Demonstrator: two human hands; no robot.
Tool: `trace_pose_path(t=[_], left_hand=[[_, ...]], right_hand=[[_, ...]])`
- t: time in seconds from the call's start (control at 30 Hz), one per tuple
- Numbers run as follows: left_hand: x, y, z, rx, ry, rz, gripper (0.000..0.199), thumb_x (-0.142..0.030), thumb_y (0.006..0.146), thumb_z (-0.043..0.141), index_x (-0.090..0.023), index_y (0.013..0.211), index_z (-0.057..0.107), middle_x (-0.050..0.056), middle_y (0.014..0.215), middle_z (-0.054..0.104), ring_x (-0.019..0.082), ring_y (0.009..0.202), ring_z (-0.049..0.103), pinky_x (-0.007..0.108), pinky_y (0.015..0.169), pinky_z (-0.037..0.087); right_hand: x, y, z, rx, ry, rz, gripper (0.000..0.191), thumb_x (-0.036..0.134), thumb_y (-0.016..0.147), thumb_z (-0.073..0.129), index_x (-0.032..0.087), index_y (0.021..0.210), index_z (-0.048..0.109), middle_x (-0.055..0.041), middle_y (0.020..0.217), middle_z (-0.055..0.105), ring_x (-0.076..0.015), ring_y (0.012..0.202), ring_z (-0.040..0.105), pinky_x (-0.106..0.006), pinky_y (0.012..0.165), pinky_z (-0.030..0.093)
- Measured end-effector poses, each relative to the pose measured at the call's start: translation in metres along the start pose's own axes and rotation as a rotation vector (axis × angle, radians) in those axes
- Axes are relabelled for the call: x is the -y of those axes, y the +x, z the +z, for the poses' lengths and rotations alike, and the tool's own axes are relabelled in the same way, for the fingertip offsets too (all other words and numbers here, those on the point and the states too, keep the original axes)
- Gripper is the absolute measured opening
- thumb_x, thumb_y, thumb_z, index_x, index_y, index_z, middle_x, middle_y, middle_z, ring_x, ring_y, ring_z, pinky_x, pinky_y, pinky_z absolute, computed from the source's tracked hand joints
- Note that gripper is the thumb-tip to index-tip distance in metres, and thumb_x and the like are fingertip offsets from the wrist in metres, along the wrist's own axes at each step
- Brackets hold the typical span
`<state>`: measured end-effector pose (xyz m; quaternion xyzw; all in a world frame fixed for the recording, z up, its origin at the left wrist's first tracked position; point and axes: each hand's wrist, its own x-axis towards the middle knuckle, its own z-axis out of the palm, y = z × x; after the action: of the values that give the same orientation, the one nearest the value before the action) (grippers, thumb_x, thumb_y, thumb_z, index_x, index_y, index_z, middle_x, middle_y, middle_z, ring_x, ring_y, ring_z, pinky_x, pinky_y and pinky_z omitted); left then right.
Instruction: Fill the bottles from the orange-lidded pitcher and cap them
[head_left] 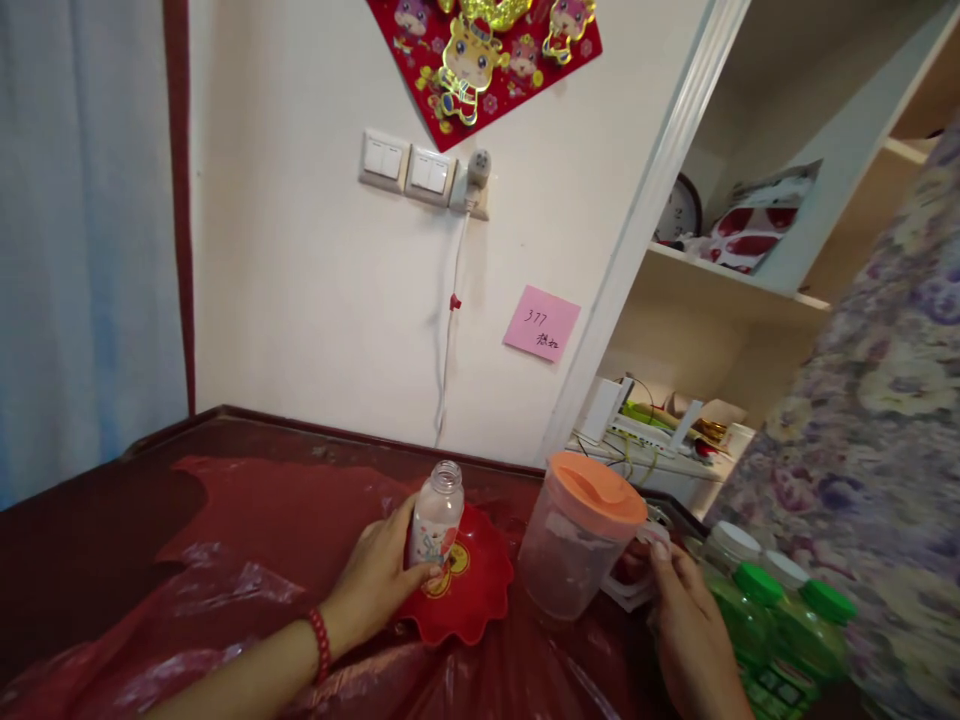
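My left hand is closed round a small glass bottle with a printed picture on its side and no cap on its mouth. The bottle is upright over a red plate with a wavy rim and a gold pattern; whether its base touches the plate is hidden. On the right, my right hand grips the handle of a clear plastic pitcher with an orange lid. The pitcher stands nearly upright beside the plate.
Green-capped bottles and white-capped ones stand at the right. Red plastic film covers much of the dark table. Behind are a wall with a plugged-in cord, a pink note, a shelf and a flowered curtain.
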<state>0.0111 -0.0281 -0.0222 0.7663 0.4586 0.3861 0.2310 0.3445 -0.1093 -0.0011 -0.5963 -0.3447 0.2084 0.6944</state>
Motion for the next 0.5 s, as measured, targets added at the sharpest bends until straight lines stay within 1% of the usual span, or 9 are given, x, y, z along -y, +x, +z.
trace_pose_path(t=[0.07, 0.13, 0.2, 0.3, 0.37, 0.43, 0.5], left_hand=[[0.0, -0.001, 0.0, 0.004, 0.001, -0.002, 0.072, -0.022, 0.077, 0.068, -0.022, 0.144, 0.041, 0.012, 0.138, 0.061, 0.032, 0.123, 0.058, 0.044, 0.104, 0.042], [0.0, -0.002, 0.0, 0.002, 0.004, -0.002, 0.071, -0.022, 0.077, 0.067, -0.023, 0.143, 0.041, 0.012, 0.138, 0.061, 0.032, 0.124, 0.058, 0.045, 0.105, 0.041], [0.0, -0.003, 0.001, -0.007, 0.011, -0.005, 0.072, -0.023, 0.077, 0.068, -0.022, 0.144, 0.041, 0.012, 0.138, 0.061, 0.032, 0.124, 0.057, 0.045, 0.105, 0.04], [0.001, -0.003, 0.001, -0.007, 0.019, -0.003, 0.073, -0.023, 0.077, 0.069, -0.023, 0.144, 0.04, 0.011, 0.138, 0.061, 0.031, 0.124, 0.058, 0.043, 0.104, 0.04], [0.002, -0.003, 0.001, 0.004, 0.026, -0.01, 0.074, -0.024, 0.076, 0.07, -0.023, 0.144, 0.04, 0.01, 0.138, 0.062, 0.031, 0.123, 0.058, 0.042, 0.104, 0.041], [0.002, -0.003, 0.001, 0.014, 0.035, -0.024, 0.075, -0.024, 0.075, 0.071, -0.024, 0.143, 0.04, 0.009, 0.137, 0.062, 0.03, 0.122, 0.058, 0.041, 0.103, 0.041], [0.002, -0.003, 0.001, 0.016, 0.041, -0.031, 0.076, -0.024, 0.075, 0.071, -0.025, 0.144, 0.039, 0.009, 0.138, 0.062, 0.03, 0.122, 0.059, 0.041, 0.103, 0.041]], right_hand=[[-0.002, -0.006, 0.002, -0.001, 0.086, 0.097, 0.051, 0.067, 0.075, 0.065, 0.021, 0.098, 0.067, -0.0033, 0.085, 0.073, -0.0254, 0.082, 0.068, -0.04, 0.077, 0.056], [-0.006, -0.01, 0.003, -0.017, 0.162, 0.139, 0.047, 0.066, 0.074, 0.066, 0.021, 0.088, 0.068, -0.0022, 0.077, 0.071, -0.0239, 0.076, 0.067, -0.039, 0.073, 0.056], [-0.01, -0.013, 0.003, -0.016, 0.216, 0.161, 0.046, 0.066, 0.072, 0.069, 0.021, 0.082, 0.067, -0.0017, 0.073, 0.07, -0.0218, 0.071, 0.065, -0.037, 0.069, 0.056], [-0.012, -0.014, 0.004, 0.019, 0.241, 0.132, 0.045, 0.065, 0.072, 0.07, 0.02, 0.074, 0.065, 0.0008, 0.066, 0.065, -0.0171, 0.063, 0.06, -0.032, 0.062, 0.053], [-0.009, -0.015, 0.006, 0.029, 0.256, 0.087, 0.047, 0.065, 0.071, 0.072, 0.021, 0.066, 0.059, 0.0042, 0.059, 0.057, -0.013, 0.059, 0.053, -0.027, 0.059, 0.05], [-0.002, -0.015, 0.009, -0.014, 0.287, 0.054, 0.05, 0.065, 0.068, 0.076, 0.021, 0.062, 0.053, 0.007, 0.056, 0.05, -0.01, 0.057, 0.047, -0.023, 0.057, 0.047], [0.01, -0.014, 0.011, -0.072, 0.322, 0.042, 0.05, 0.064, 0.065, 0.079, 0.021, 0.064, 0.053, 0.0087, 0.055, 0.046, -0.0084, 0.055, 0.042, -0.021, 0.056, 0.046]])
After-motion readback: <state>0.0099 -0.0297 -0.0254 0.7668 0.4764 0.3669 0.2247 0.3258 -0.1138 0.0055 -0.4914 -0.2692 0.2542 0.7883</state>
